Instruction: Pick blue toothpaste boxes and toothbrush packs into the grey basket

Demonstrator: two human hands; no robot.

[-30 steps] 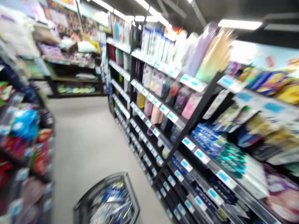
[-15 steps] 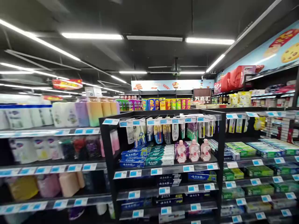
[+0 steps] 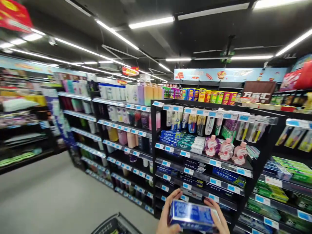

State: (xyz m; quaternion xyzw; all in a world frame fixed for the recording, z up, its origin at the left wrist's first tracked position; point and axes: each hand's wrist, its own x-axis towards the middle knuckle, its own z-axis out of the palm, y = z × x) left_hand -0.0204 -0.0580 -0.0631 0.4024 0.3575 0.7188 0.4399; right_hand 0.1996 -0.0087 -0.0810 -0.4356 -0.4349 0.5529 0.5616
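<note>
Between my two hands is a blue toothpaste box (image 3: 192, 213) with silver-white lettering, held level low in the view. My left hand (image 3: 168, 213) grips its left end, thumb at the front edge and fingers behind. Its right end is in my right hand (image 3: 217, 214), fingers curled along the far side. Just beyond my hands stands a shelf rack of toothpaste, with blue boxes (image 3: 170, 136) and green-and-white boxes (image 3: 191, 143) on an upper shelf. Pink bottles (image 3: 226, 149) stand beside them, under hanging toothbrushes (image 3: 192, 123).
A dark basket or cart (image 3: 117, 224) shows its rim at the bottom edge, left of my hands. Shelves of bottles (image 3: 131, 94) run off to the left beside a grey floor (image 3: 48, 191). More toothpaste boxes (image 3: 292, 169) fill the rack at right.
The view has turned left and tilted down, bringing in the floor and the basket rim. Both hands and the toothpaste box have come into view from below.
</note>
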